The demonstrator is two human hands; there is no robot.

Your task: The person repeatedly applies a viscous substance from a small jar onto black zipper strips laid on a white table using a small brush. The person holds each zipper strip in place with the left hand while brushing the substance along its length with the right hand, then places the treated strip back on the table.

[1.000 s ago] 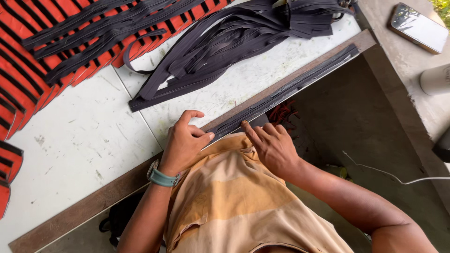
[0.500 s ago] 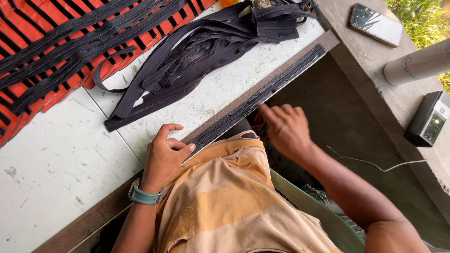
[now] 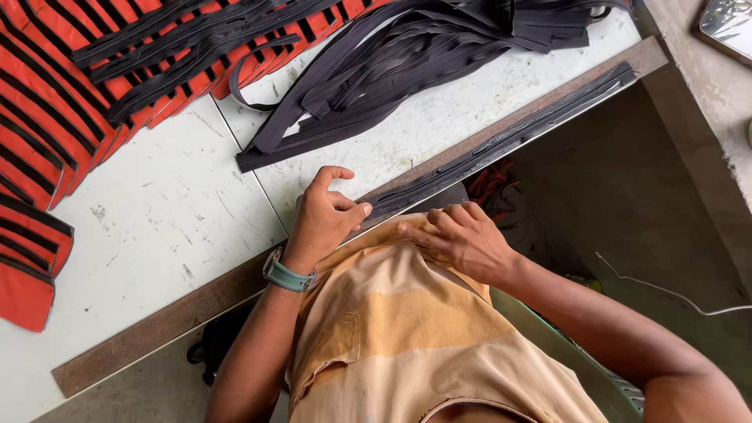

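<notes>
Two hands work the near end of the black zipper strip [image 3: 501, 145] lying along the table's wooden edge [image 3: 157, 333]. I pinch it with my left hand [image 3: 325, 219]; my right hand [image 3: 462, 239] rests half-curled, empty, on my shirt [image 3: 392, 329]. Best kept flat, I judge.

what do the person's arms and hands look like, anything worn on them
Both arms are bare to above the elbow, with no sleeves showing and no gloves. The left hand has a wristwatch with a teal strap at its wrist. The right hand shows no rings, bands or other markings.
</notes>
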